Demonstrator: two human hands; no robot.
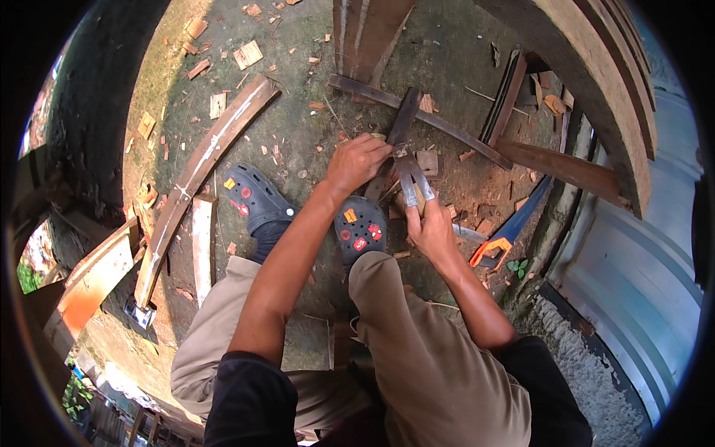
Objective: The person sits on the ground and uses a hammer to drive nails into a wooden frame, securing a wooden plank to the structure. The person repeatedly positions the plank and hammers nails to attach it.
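My left hand (360, 160) is closed, its fingertips gripping the edge of a short dark wooden strip (404, 115). The strip lies across a longer, thin wooden batten (454, 128) on the ground. In my right hand (434, 229) is a pair of metal pincers (410, 177), held by the lower ends of its two silvery handles. The jaws meet the strip right beside my left fingertips. What they bite on is too small to make out. Something tan shows between the handles, partly hidden by my right fingers.
A handsaw (500, 242) with an orange handle lies right of my right hand. Wooden planks (216, 138) lie at left; a post (365, 37) stands ahead. Curved boards (588, 82) and a corrugated metal sheet (633, 253) border the right. Wood chips (248, 55) litter the ground.
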